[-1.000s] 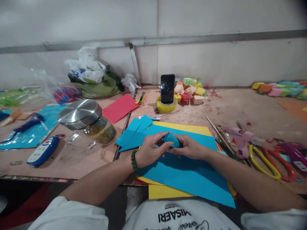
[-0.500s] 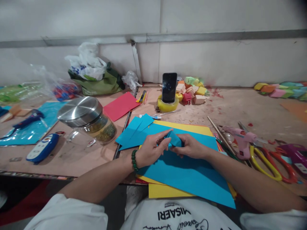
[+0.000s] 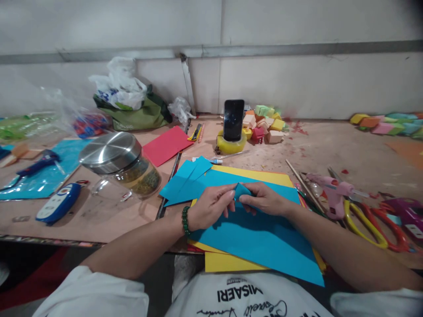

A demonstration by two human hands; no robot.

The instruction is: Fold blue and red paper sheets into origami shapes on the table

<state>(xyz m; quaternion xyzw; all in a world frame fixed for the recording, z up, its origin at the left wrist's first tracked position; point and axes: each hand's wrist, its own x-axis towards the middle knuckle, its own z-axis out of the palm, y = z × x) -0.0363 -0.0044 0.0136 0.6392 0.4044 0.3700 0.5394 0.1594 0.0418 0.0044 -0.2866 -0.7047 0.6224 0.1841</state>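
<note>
Since the earlier frame, both hands have drawn together and flattened the folded blue paper (image 3: 242, 191). Left hand (image 3: 211, 207) and right hand (image 3: 264, 200): fingers pinching it closed, above the big blue sheet (image 3: 264, 240), centre-near. Step: creasing; next likely needs firm pressing along the fold.

Both hands meet on a small folded blue paper piece (image 3: 242, 191). Toward the body, the big flat blue paper sheet (image 3: 264, 237) gives free room. Left of the grip stands a glass jar with steel lid (image 3: 124, 166). Right of it lie a pink glue gun (image 3: 330, 191) and yellow-handled scissors (image 3: 361, 224). Beyond the grip, bare brown tabletop (image 3: 274, 156) reaches to a black phone (image 3: 233, 119) standing upright.
</note>
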